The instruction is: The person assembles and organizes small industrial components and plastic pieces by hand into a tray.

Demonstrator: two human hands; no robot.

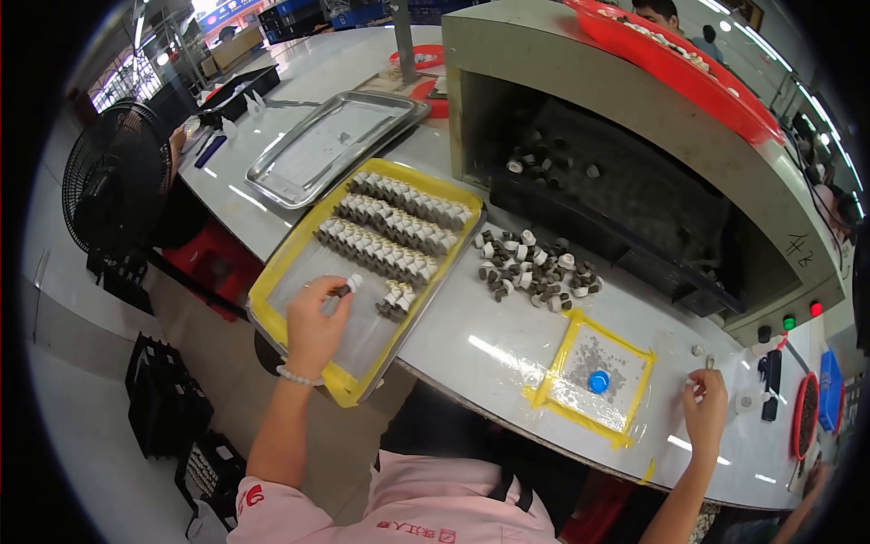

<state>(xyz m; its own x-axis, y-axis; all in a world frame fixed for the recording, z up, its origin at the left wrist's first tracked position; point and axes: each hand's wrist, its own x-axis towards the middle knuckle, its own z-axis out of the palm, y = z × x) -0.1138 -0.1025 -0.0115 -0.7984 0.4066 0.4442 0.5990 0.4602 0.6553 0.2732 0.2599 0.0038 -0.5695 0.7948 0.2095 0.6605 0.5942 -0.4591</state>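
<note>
My left hand point(314, 325) pinches a small white-topped part with a dark base point(353, 284). It is over a yellow-edged metal tray point(299, 263), at the left of the table. Several rows of like parts point(376, 247) stand in the tray, with a short row point(396, 297) nearest my hand. My right hand point(705, 403) is at the right of the table, fingers closed together; what they hold, if anything, is too small to name. Left of it, a yellow-taped square point(555, 370) bears many small grey discs point(589, 354) and a round blue piece point(599, 382).
A loose heap of white-and-dark parts point(535, 270) lies before a large metal housing point(761, 208) with a dark opening. On top of it rests a red tray point(598, 23). An unfilled-looking metal tray point(326, 150) lies behind mine. A black fan point(113, 181) stands left.
</note>
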